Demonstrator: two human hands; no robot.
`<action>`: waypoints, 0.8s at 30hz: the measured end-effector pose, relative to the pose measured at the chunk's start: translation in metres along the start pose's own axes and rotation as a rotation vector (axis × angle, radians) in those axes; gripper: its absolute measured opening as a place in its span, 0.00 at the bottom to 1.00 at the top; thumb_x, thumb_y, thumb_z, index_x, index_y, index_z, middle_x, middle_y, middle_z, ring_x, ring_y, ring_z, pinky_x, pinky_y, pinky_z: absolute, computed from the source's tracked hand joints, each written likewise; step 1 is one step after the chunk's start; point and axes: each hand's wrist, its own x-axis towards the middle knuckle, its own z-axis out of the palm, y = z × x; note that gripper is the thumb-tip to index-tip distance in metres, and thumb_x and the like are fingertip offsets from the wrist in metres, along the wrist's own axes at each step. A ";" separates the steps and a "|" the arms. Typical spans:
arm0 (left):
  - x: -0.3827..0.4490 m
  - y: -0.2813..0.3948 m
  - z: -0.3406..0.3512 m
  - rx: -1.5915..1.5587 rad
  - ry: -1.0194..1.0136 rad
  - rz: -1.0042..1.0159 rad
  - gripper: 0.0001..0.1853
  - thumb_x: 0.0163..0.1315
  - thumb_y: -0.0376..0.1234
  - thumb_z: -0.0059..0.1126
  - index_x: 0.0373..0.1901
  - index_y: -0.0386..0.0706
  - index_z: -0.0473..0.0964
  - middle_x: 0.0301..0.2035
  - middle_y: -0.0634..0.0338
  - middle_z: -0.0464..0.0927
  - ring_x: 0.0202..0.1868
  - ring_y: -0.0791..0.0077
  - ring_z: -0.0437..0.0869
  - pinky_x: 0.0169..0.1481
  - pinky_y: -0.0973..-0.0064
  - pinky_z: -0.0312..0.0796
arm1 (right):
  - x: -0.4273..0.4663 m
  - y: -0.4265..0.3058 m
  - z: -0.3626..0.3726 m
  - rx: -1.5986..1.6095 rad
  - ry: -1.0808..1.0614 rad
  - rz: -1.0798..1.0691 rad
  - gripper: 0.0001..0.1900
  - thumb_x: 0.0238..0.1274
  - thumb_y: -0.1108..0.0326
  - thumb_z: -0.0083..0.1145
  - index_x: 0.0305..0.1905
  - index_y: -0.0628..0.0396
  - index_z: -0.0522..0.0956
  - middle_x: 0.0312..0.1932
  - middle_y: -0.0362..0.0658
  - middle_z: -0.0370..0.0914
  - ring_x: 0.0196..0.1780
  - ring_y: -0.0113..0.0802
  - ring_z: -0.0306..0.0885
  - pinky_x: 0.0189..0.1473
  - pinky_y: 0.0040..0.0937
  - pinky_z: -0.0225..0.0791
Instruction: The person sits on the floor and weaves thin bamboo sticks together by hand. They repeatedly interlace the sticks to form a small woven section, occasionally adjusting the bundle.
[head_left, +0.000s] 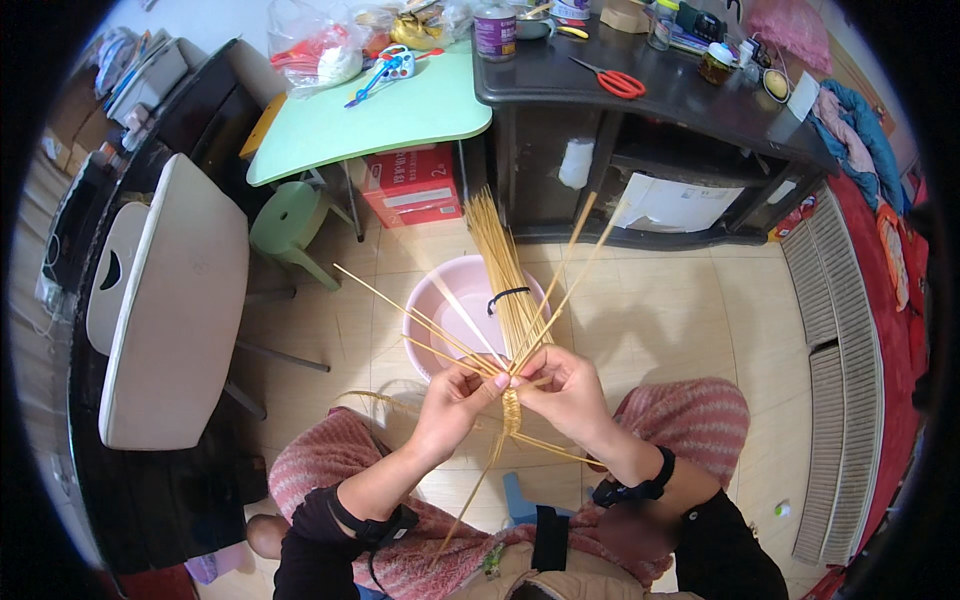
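Both hands pinch a narrow plaited straw braid (511, 412) above the pink basin's near edge. My left hand (454, 401) has its thumb and fingers on the upper left of the braid. From the opposite side, my right hand (566, 386) grips the same spot, fingertips almost touching the left ones. Several loose straws (435, 330) fan out up and left, and other straws (574, 262) rise to the upper right. Thin ends hang below the braid. A bundle of straws (504, 262), bound with a black tie, leans in the pink plastic basin (420, 300).
A green table (375, 127) and a green stool (289, 217) stand beyond, with a red box (409, 187) under the table. Red-handled scissors (619, 82) lie on the dark cabinet (555, 90). A white folding table (180, 315) is at left, a striped sofa (832, 337) at right.
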 end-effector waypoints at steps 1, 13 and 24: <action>0.000 0.000 -0.001 0.012 0.005 0.013 0.12 0.64 0.28 0.56 0.48 0.34 0.74 0.41 0.58 0.80 0.43 0.80 0.78 0.49 0.79 0.71 | 0.000 -0.003 -0.001 -0.030 0.016 0.084 0.06 0.57 0.79 0.58 0.37 0.61 0.73 0.32 0.39 0.77 0.34 0.18 0.75 0.35 0.16 0.69; -0.003 0.001 -0.003 -0.073 0.059 -0.021 0.07 0.62 0.28 0.58 0.38 0.33 0.79 0.34 0.59 0.81 0.36 0.81 0.80 0.44 0.83 0.73 | 0.000 -0.011 0.000 -0.012 0.033 0.029 0.10 0.60 0.75 0.58 0.45 0.65 0.76 0.30 0.42 0.79 0.28 0.21 0.76 0.31 0.17 0.70; 0.001 0.008 -0.008 -0.250 -0.007 -0.193 0.14 0.61 0.26 0.58 0.48 0.34 0.74 0.38 0.56 0.82 0.40 0.78 0.82 0.48 0.82 0.74 | 0.005 -0.003 -0.009 0.009 -0.049 0.086 0.05 0.61 0.75 0.58 0.40 0.66 0.75 0.29 0.39 0.77 0.28 0.19 0.74 0.30 0.17 0.69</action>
